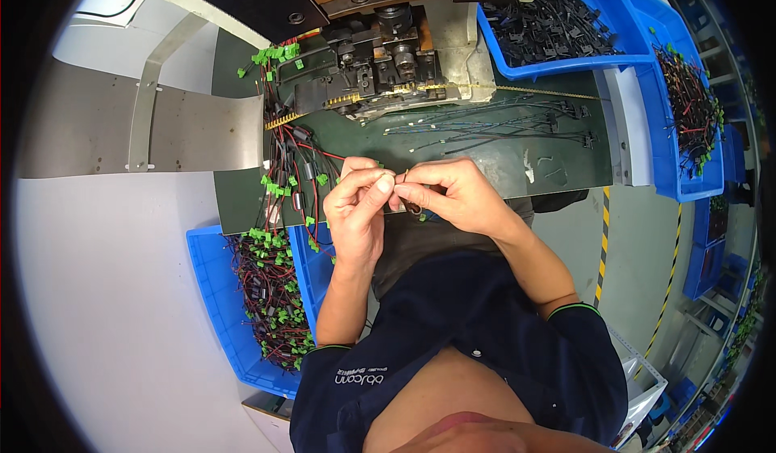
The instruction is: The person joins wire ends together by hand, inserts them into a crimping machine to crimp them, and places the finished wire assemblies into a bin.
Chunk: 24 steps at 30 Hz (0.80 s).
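Above the front edge of the green-topped table (501, 166), my left hand (360, 202) and my right hand (457, 194) meet. Thumb and fingers of both are pinched on a thin wire (406, 176), whose short end sticks up between them. A dark loop hangs under my right fingers; most of the wire is hidden by the hands. Just left of my left hand lies a heap of red and black wire leads (305, 146) with green connectors (279, 186) and black cylinders. Beyond my hands stands a crimping machine (388, 57) with a brass-coloured terminal strip (283, 119) running through it.
Several black cables (501, 130) lie on the table's right side. A blue bin (582, 69) of black parts is at back right, with another blue bin (711, 182) of leads beside it. A blue bin (212, 279) full of green-ended leads sits lower left. A metal chute (89, 122) extends left.
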Each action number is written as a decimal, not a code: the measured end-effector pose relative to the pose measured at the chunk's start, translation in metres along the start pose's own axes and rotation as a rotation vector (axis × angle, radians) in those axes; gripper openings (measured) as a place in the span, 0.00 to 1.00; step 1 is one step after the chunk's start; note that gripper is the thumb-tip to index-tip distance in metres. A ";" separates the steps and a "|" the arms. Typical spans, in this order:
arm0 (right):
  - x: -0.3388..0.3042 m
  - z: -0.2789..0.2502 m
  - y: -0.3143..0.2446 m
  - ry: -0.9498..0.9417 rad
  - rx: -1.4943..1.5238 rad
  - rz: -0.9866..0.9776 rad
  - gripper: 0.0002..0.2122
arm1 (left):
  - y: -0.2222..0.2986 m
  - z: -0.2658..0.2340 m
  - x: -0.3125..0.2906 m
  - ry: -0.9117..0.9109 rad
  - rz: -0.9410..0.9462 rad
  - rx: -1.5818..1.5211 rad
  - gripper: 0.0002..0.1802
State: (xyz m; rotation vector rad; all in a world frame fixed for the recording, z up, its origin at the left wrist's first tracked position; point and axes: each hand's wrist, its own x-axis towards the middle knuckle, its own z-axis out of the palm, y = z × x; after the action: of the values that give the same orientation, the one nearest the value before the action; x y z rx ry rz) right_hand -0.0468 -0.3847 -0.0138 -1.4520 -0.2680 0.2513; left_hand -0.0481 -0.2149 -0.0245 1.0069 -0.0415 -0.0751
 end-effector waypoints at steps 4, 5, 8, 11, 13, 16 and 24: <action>0.000 -0.001 -0.002 0.001 -0.040 -0.007 0.08 | 0.000 0.000 0.001 -0.048 0.043 0.106 0.06; -0.001 0.000 0.000 0.000 -0.042 -0.005 0.08 | 0.000 0.001 0.002 -0.060 0.068 0.157 0.06; -0.002 0.001 0.004 0.049 -0.006 -0.062 0.07 | 0.002 0.001 0.002 -0.085 0.080 0.220 0.06; -0.003 0.001 0.001 0.060 -0.030 -0.103 0.07 | 0.005 -0.004 0.002 -0.115 0.080 0.281 0.06; -0.004 0.001 -0.001 0.053 -0.022 -0.038 0.07 | 0.006 -0.006 0.001 -0.131 0.094 0.328 0.06; -0.004 0.000 -0.001 0.043 -0.055 -0.054 0.07 | 0.006 -0.006 0.001 -0.141 0.101 0.333 0.07; -0.004 0.004 0.010 0.164 -0.047 -0.092 0.06 | 0.001 0.001 -0.005 0.000 0.133 0.295 0.06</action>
State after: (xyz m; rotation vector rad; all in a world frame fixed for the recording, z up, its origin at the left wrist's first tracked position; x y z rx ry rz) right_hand -0.0520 -0.3813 -0.0231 -1.4937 -0.2077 0.0514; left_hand -0.0529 -0.2149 -0.0230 1.2963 -0.1223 0.0542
